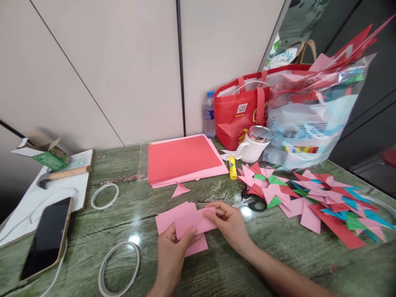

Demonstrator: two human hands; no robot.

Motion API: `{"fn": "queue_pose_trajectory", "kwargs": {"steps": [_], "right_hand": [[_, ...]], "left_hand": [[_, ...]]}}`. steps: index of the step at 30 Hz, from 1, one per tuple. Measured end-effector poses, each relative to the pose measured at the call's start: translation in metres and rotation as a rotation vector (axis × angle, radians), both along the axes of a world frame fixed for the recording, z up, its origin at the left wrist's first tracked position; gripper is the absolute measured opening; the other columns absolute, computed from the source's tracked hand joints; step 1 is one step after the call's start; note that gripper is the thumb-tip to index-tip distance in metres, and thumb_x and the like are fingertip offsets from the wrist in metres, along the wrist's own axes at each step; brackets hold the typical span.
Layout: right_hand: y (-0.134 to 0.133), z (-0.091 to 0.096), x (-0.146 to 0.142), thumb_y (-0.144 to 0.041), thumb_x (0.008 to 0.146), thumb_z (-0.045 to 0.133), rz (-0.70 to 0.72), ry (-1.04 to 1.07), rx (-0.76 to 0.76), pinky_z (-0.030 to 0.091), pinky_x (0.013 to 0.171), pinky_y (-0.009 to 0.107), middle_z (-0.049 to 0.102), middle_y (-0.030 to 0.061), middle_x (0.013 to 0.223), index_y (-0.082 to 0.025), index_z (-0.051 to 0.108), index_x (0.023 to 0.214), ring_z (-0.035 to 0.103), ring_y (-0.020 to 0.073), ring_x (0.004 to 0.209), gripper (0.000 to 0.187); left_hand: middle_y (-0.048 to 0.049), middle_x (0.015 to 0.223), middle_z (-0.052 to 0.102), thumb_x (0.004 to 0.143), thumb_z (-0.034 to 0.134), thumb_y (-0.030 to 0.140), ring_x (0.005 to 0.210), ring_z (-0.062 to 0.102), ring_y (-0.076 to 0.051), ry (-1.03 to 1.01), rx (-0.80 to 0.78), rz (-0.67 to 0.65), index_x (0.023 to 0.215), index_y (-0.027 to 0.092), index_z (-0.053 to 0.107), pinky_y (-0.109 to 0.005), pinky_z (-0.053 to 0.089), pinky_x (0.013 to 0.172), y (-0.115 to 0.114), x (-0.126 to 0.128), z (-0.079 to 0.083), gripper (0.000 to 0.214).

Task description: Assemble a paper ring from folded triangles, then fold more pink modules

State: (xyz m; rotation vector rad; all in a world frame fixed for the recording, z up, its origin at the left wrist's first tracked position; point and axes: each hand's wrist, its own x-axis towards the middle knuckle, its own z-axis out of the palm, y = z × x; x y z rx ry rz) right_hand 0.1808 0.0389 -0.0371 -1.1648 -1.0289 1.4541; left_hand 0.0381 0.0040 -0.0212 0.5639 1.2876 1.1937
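Note:
Between my two hands is a pink paper piece (188,225), raised a little over other pink paper sheets (167,214) on the table. My left hand (175,251) pinches its lower left part, thumb on top. At its right end, the thumb and fingers of my right hand (229,222) are closed on the paper. A small folded pink paper piece (180,190) lies just beyond the sheets. Black-handled scissors (255,203) rest past my right hand, their blades partly hidden. Whether the held paper is creased, I cannot tell.
Red and pink sheets (185,159) are stacked at the back, beside a yellow glue stick (232,168) and white mug (252,148). Folded coloured papers (328,194) spread rightward below a full plastic bag (309,119). Tape rolls (119,268) and a phone (46,235) lie left.

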Motion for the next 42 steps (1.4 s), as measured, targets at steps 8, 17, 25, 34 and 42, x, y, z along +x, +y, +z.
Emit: {"fn": "queue_pose_trajectory", "kwargs": {"steps": [8,17,25,34,42], "right_hand": [[0.000,-0.007,0.000,-0.035,0.071,0.067,0.014,0.062,0.076,0.028,0.045,0.018,0.053,-0.0066,0.052,-0.019,0.047,0.086,0.040,0.0062,0.045,0.029],[-0.002,-0.004,0.002,-0.036,0.072,0.063,-0.054,-0.132,0.329,0.032,0.049,0.021,0.049,-0.0031,0.060,-0.017,0.055,0.069,0.042,0.0091,0.053,0.020],[-0.008,0.003,0.004,-0.029,0.076,0.057,-0.091,-0.246,0.439,0.038,0.055,0.023,0.059,0.0006,0.069,-0.018,0.061,0.075,0.050,0.0124,0.061,0.013],[-0.009,0.008,0.006,-0.027,0.079,0.053,-0.047,-0.334,0.497,0.040,0.059,0.025,0.062,0.0021,0.073,-0.019,0.061,0.081,0.055,0.0149,0.067,0.012],[-0.008,0.015,0.009,-0.027,0.076,0.062,0.089,-0.269,0.634,0.043,0.076,0.030,0.064,0.0039,0.084,-0.020,0.064,0.082,0.058,0.0180,0.083,0.010]], "left_hand": [[-0.0046,0.085,0.071,0.056,0.076,0.026,0.073,0.066,-0.019,0.086,0.077,-0.027,0.105,0.015,0.063,-0.032,0.056,0.068,0.003,-0.003,-0.003,0.052],[-0.0067,0.117,0.061,0.071,0.065,0.031,0.113,0.052,-0.023,0.468,0.446,-0.080,0.127,0.023,0.048,-0.032,0.046,0.090,-0.006,-0.003,-0.007,0.060],[-0.0077,0.115,0.063,0.073,0.063,0.028,0.097,0.062,-0.021,0.519,0.587,-0.122,0.118,0.024,0.057,-0.032,0.049,0.085,-0.008,-0.004,-0.001,0.046],[-0.0044,0.089,0.072,0.065,0.068,0.025,0.081,0.067,-0.024,0.533,0.437,-0.155,0.084,0.022,0.074,-0.036,0.052,0.081,-0.006,-0.006,0.005,0.020],[-0.0052,0.093,0.071,0.067,0.068,0.027,0.086,0.067,-0.025,0.479,0.419,-0.150,0.087,0.021,0.073,-0.038,0.052,0.083,-0.005,-0.008,-0.001,0.022]]}}
